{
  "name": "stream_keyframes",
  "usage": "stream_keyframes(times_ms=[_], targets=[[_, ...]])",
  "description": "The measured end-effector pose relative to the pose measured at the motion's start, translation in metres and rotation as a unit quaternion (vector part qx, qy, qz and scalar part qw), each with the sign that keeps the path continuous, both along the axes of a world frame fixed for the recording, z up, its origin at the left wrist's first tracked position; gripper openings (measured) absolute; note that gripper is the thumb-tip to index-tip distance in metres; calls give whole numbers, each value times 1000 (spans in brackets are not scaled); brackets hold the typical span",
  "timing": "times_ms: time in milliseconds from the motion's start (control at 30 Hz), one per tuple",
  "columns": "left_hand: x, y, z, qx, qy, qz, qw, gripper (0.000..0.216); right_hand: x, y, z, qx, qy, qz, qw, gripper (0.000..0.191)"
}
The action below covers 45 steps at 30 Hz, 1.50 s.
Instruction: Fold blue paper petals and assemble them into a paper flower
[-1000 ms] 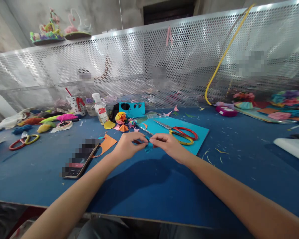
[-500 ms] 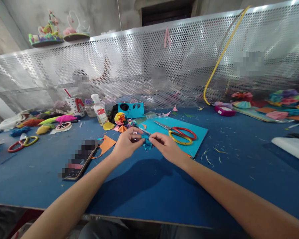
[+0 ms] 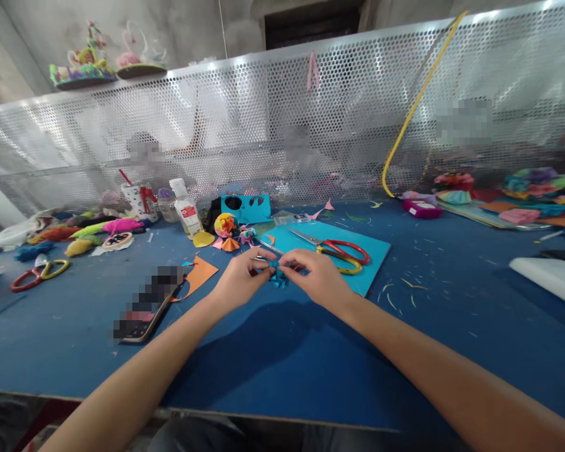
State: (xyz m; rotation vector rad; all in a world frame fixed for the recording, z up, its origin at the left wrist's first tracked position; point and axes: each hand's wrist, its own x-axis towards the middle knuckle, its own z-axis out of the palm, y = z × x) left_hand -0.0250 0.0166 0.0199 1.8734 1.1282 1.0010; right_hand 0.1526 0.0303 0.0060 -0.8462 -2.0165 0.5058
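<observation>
Between my two hands is a small ruffled blue paper piece [image 3: 279, 278], held above the blue table. My left hand [image 3: 243, 280] pinches its left side between thumb and fingers. On the other side my right hand [image 3: 312, 275] has thumb and fingertips closed on the same piece. A thin, shiny rod-like tool [image 3: 269, 246] shows just behind my fingertips; whether a hand holds it I cannot tell. Behind my right hand, red-and-yellow-handled scissors [image 3: 343, 251] lie on a sheet of light blue paper [image 3: 374, 251].
Left of my hands lie a phone [image 3: 153, 304], an orange paper scrap [image 3: 201, 277] and a second pair of scissors [image 3: 40, 274]. A glue bottle [image 3: 186, 210] and a multicoloured paper ball [image 3: 226, 225] stand behind. Perforated metal sheeting [image 3: 263, 119] borders the table's far side.
My right hand's fingers have shifted slightly left and curled more over the blue paper piece. The whole view has slid a little; both hands still hold the piece.
</observation>
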Motion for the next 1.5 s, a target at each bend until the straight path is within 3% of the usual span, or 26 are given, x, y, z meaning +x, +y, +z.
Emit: stream_keyframes(times_ms=[367,733,833,967,1067,1233,1400,1500], targets=[[5,-9,6,18,85,-48,995,26,6,1,6,36,-66,4,997,6],[5,-10,5,11,111,-90,990,33,9,2,7,26,-49,0,998,6],[6,-10,5,19,105,-71,992,37,8,3,7,12,-34,0,999,9],[5,-9,4,64,104,-12,992,38,8,6,7,-69,1,19,997,17],[3,-9,4,83,108,-10,991,38,9,6,9,-81,3,39,996,16],[3,-6,3,33,78,-24,996,38,8,2,12,-60,-11,34,998,15],[1,-2,1,-65,6,-58,996,39,8,2,11,-82,-6,28,996,18],[2,-2,0,-79,-7,-56,995,33,8,4,9,-89,-7,28,996,19]])
